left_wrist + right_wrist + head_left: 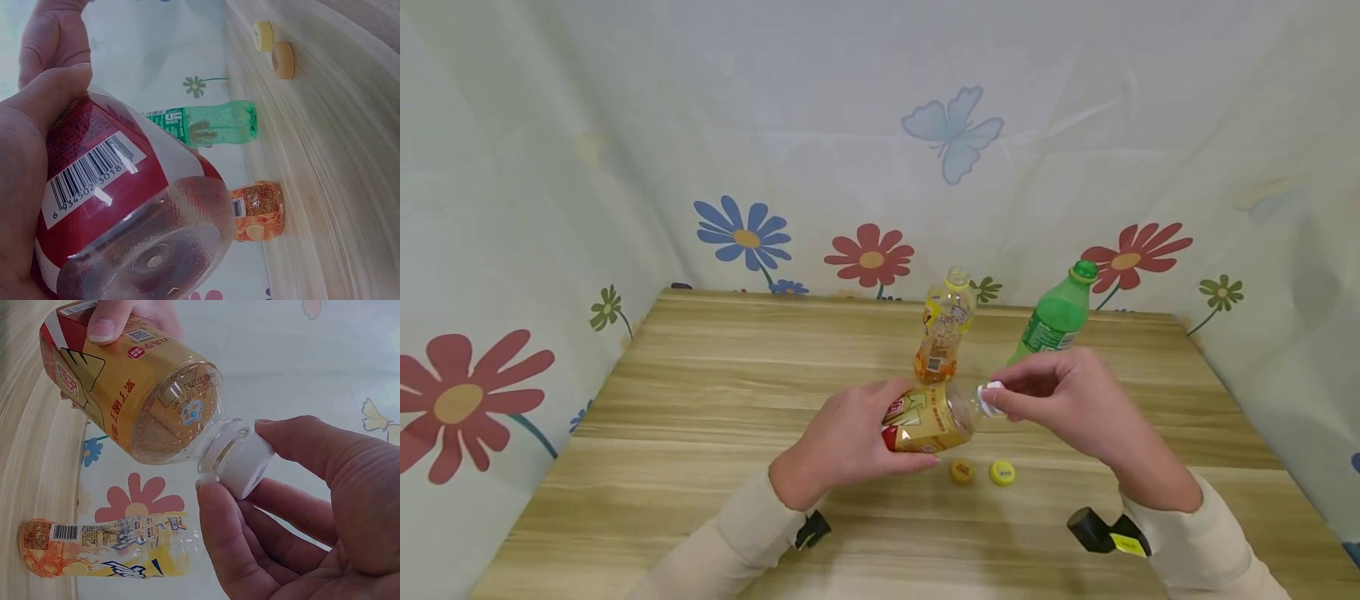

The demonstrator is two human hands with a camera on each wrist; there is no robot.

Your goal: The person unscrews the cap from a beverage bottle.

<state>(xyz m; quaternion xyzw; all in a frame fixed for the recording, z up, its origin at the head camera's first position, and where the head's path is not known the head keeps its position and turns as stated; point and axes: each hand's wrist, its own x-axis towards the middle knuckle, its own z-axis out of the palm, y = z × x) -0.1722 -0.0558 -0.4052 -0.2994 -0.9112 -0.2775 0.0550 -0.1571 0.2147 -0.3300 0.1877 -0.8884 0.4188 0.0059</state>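
Note:
My left hand grips a clear plastic bottle with a yellow and red label around its body. The bottle lies tilted on its side above the table, neck toward the right. In the right wrist view, my right hand pinches the white bottle cap between thumb and fingers at the bottle's mouth; whether it is threaded on I cannot tell. Red label with a barcode and the bottle's bottom face the left wrist view. Below the bottle, an orange cap and a yellow cap lie on the table.
Behind my hands stands an uncapped bottle with some orange drink inside. A green bottle with a green cap is at the back right, partly hidden by my right hand. The wooden table meets a flower-printed curtain.

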